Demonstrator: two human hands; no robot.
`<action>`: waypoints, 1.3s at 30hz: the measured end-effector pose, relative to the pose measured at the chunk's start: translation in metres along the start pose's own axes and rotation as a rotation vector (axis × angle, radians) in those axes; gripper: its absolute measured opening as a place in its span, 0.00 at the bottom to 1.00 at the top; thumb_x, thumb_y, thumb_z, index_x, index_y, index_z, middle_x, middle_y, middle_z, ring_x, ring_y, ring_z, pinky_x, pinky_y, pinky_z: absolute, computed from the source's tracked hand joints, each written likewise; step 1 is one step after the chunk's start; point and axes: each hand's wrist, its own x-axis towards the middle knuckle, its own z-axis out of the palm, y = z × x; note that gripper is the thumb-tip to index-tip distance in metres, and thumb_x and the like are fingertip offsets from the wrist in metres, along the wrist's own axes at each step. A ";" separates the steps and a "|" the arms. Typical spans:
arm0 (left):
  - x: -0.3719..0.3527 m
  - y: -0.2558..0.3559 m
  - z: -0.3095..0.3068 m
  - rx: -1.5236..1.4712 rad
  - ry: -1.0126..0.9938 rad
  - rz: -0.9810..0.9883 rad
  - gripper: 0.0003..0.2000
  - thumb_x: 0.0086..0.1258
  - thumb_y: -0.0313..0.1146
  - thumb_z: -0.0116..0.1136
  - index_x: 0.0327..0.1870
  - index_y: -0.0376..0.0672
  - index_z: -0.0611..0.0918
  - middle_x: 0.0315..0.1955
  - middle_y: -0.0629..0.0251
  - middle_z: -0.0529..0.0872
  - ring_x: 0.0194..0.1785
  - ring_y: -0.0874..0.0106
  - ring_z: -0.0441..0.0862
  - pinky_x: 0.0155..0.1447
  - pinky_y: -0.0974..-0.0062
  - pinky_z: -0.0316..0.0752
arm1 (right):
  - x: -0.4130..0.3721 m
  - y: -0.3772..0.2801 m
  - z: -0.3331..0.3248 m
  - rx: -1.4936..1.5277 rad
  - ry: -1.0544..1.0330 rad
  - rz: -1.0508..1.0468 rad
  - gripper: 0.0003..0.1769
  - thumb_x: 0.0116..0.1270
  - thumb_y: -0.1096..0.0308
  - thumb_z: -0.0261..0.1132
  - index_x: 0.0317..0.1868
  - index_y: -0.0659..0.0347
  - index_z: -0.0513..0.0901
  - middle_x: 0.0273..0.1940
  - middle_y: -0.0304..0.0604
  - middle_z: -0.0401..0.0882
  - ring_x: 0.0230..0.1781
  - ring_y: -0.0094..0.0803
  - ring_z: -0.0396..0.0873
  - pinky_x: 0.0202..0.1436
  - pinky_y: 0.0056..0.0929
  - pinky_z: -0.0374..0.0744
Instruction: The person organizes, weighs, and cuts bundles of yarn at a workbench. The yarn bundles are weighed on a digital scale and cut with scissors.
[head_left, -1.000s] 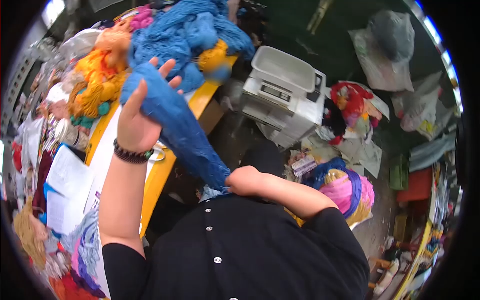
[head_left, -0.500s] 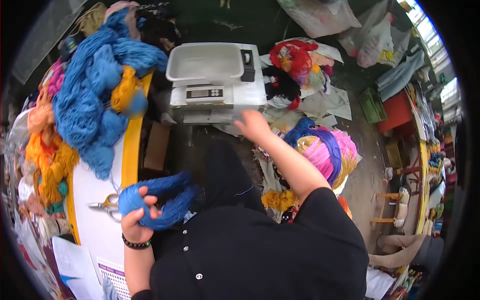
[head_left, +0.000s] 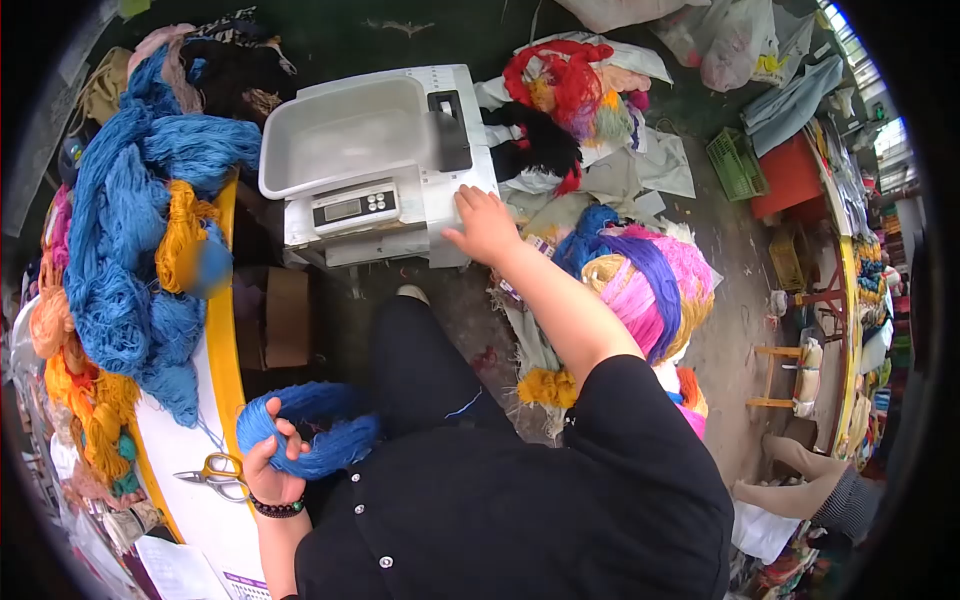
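At the lower left, my left hand [head_left: 272,462] is closed around a skein of blue yarn [head_left: 335,450], whose loops hang toward my lap. My right hand [head_left: 484,228] lies with fingers stretched and thumb apart at the front right corner of a white stand [head_left: 445,215], holding nothing visible. On that stand is a digital scale [head_left: 354,207] with a small display, buttons and a shallow translucent tray [head_left: 345,140]. Scissors with yellowish handles [head_left: 218,474] lie on the white tabletop beside my left hand. A large heap of blue yarn [head_left: 120,260] covers the table farther up.
Orange yarn [head_left: 185,235] hangs near the table's yellow edge [head_left: 222,330]. A brown cardboard box [head_left: 288,318] stands below it. To the right are a pink and purple yarn bundle [head_left: 650,295], red yarn [head_left: 560,85] and a green crate [head_left: 737,165]. A wooden stool [head_left: 778,378] stands farther right.
My right hand has come down from above the stand's front edge onto its corner. The view has shifted, bringing the scale closer. My left hand still holds the blue skein.
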 end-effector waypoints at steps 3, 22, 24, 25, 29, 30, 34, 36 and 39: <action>0.007 -0.003 0.001 0.005 0.016 -0.015 0.25 0.63 0.27 0.55 0.64 0.35 0.70 0.41 0.59 0.85 0.32 0.72 0.83 0.43 0.70 0.83 | -0.017 0.001 -0.001 0.036 0.036 -0.021 0.37 0.63 0.50 0.63 0.65 0.66 0.68 0.68 0.52 0.65 0.71 0.46 0.61 0.73 0.49 0.57; -0.001 -0.002 0.000 -0.069 0.049 0.012 0.24 0.63 0.27 0.53 0.63 0.36 0.72 0.40 0.59 0.84 0.31 0.73 0.83 0.44 0.70 0.82 | -0.027 0.003 0.002 0.078 0.157 -0.102 0.21 0.58 0.70 0.62 0.53 0.64 0.76 0.56 0.46 0.75 0.60 0.41 0.72 0.65 0.50 0.67; -0.002 -0.003 -0.001 -0.056 0.056 0.006 0.24 0.64 0.27 0.52 0.64 0.37 0.71 0.40 0.61 0.83 0.31 0.74 0.81 0.44 0.70 0.83 | -0.034 -0.001 0.003 0.048 0.214 -0.098 0.21 0.57 0.70 0.63 0.53 0.63 0.75 0.56 0.46 0.75 0.60 0.41 0.72 0.65 0.50 0.66; -0.002 -0.003 -0.002 -0.045 0.056 -0.004 0.25 0.65 0.27 0.51 0.65 0.38 0.70 0.40 0.62 0.83 0.31 0.74 0.81 0.45 0.70 0.83 | -0.034 -0.004 -0.002 0.077 0.212 -0.083 0.20 0.57 0.69 0.64 0.51 0.63 0.77 0.54 0.46 0.76 0.59 0.41 0.72 0.66 0.50 0.66; -0.001 -0.005 -0.005 -0.043 0.084 -0.023 0.25 0.65 0.27 0.52 0.65 0.38 0.69 0.40 0.62 0.83 0.31 0.74 0.81 0.43 0.70 0.84 | -0.018 -0.005 -0.010 0.100 0.207 -0.042 0.13 0.56 0.66 0.66 0.42 0.61 0.80 0.41 0.45 0.80 0.49 0.44 0.77 0.61 0.50 0.69; 0.000 -0.005 -0.005 -0.040 0.095 -0.020 0.23 0.64 0.27 0.53 0.63 0.38 0.72 0.39 0.61 0.84 0.31 0.73 0.83 0.43 0.70 0.83 | -0.010 -0.005 -0.009 0.116 0.178 0.003 0.12 0.56 0.66 0.66 0.40 0.61 0.79 0.39 0.45 0.80 0.47 0.45 0.78 0.57 0.49 0.72; 0.003 -0.007 0.001 -0.038 0.109 -0.018 0.22 0.63 0.27 0.54 0.60 0.38 0.74 0.38 0.60 0.86 0.31 0.72 0.85 0.42 0.70 0.84 | 0.018 0.007 0.002 0.148 0.209 0.048 0.13 0.57 0.65 0.66 0.42 0.60 0.78 0.34 0.48 0.80 0.41 0.49 0.79 0.44 0.47 0.77; 0.003 -0.007 0.000 -0.024 0.117 -0.013 0.22 0.63 0.27 0.54 0.60 0.37 0.74 0.38 0.60 0.85 0.31 0.72 0.84 0.42 0.70 0.84 | 0.028 0.006 0.001 0.167 0.170 0.091 0.15 0.58 0.64 0.66 0.44 0.60 0.78 0.34 0.49 0.81 0.40 0.52 0.79 0.43 0.48 0.78; 0.004 -0.009 0.002 -0.031 0.116 -0.008 0.23 0.63 0.27 0.54 0.61 0.37 0.73 0.38 0.61 0.85 0.31 0.73 0.84 0.42 0.71 0.84 | 0.039 0.007 0.000 0.157 0.114 0.147 0.21 0.60 0.64 0.65 0.54 0.55 0.74 0.35 0.50 0.82 0.41 0.51 0.80 0.43 0.48 0.78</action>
